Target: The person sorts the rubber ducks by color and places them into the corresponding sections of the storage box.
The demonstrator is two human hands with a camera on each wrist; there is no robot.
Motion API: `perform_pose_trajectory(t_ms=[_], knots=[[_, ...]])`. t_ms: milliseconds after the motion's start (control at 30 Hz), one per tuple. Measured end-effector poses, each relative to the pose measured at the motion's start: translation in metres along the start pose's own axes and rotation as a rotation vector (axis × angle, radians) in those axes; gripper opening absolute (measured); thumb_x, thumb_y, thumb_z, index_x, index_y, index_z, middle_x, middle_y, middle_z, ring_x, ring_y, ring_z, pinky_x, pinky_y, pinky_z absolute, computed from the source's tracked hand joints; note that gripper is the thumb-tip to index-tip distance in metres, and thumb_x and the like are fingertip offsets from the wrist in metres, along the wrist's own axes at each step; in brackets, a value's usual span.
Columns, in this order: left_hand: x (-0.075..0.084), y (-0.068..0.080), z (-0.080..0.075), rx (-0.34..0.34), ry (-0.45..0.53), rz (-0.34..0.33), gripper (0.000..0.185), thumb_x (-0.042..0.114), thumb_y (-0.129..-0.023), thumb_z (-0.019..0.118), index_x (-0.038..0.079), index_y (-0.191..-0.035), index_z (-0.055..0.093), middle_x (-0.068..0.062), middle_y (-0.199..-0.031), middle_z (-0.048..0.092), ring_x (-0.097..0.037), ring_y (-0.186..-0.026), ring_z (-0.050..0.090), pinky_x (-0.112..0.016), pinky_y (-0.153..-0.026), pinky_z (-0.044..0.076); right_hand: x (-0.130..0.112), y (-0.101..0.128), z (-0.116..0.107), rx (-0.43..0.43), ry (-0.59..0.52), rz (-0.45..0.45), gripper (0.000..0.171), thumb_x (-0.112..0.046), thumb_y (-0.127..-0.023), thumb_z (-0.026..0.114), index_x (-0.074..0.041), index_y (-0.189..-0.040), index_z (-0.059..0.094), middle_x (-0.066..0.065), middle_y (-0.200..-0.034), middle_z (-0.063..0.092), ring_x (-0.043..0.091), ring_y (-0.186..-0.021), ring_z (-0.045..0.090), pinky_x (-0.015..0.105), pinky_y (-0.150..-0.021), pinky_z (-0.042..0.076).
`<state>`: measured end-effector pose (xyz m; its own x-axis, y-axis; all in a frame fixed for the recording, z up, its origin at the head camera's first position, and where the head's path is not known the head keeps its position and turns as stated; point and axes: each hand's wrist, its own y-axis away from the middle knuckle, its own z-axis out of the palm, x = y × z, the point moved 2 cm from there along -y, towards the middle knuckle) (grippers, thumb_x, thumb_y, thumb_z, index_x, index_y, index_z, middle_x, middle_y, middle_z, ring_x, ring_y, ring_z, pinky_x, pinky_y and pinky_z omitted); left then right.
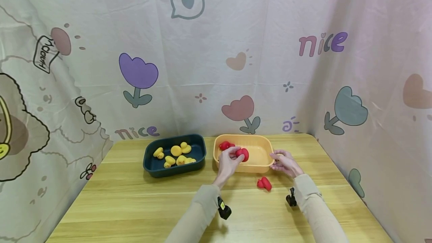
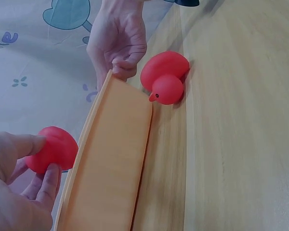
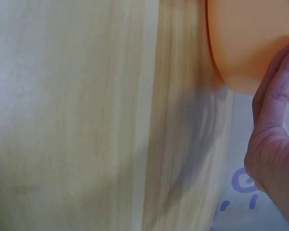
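Observation:
My left hand pinches a red rubber duck just above the near edge of the orange tray. The left wrist view shows that duck between thumb and fingers, beside the tray wall. My right hand grips the tray's right rim, fingers curled over it. A second red duck lies inside the tray at its far left. A third red duck sits on the table in front of the tray.
A dark blue tray with several yellow ducks stands left of the orange one. The wooden table is hemmed in by patterned cloth walls at the back and on both sides. The right wrist view shows the tray corner and tabletop.

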<state>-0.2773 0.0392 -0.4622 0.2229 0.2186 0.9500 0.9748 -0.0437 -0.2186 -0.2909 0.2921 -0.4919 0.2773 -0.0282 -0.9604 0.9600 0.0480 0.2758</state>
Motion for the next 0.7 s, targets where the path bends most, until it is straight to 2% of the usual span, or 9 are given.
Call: perform_pose_trajectory(t_ms=[333, 500, 700], knots=[[0.0004, 0.0007, -0.0011, -0.007, 0.034, 0.017, 0.031, 0.006, -0.086, 0.077, 0.001, -0.117, 0.072, -0.025, -0.115, 0.07, -0.032, -0.098, 0.071, -0.037, -0.09, 0.063, 0.0, 0.0006, -0.0001, -0.015, 0.0, -0.011, 0.018, -0.012, -0.102, 0.054, -0.003, -0.115, 0.045, 0.001, -0.069, 0.061, 0.006, -0.054, 0.062, 0.016, -0.054, 0.057], [0.0014, 0.0024, -0.0031, -0.009, 0.046, 0.019, 0.031, 0.006, -0.087, 0.076, 0.001, -0.117, 0.072, -0.024, -0.116, 0.07, -0.031, -0.098, 0.071, -0.037, -0.091, 0.063, 0.0003, -0.0002, 0.0007, -0.002, 0.0, 0.003, 0.018, -0.01, -0.103, 0.052, -0.002, -0.117, 0.043, 0.001, -0.069, 0.06, 0.007, -0.053, 0.062, 0.016, -0.053, 0.056], [0.0019, 0.0086, -0.004, -0.031, 0.021, 0.015, 0.031, 0.008, -0.088, 0.077, 0.004, -0.118, 0.072, -0.018, -0.114, 0.071, -0.028, -0.1, 0.073, -0.035, -0.09, 0.063, 0.0013, -0.0005, 0.0012, 0.004, 0.001, 0.007, 0.019, -0.011, -0.103, 0.053, -0.002, -0.117, 0.044, 0.002, -0.07, 0.06, 0.007, -0.054, 0.062, 0.016, -0.054, 0.057]])
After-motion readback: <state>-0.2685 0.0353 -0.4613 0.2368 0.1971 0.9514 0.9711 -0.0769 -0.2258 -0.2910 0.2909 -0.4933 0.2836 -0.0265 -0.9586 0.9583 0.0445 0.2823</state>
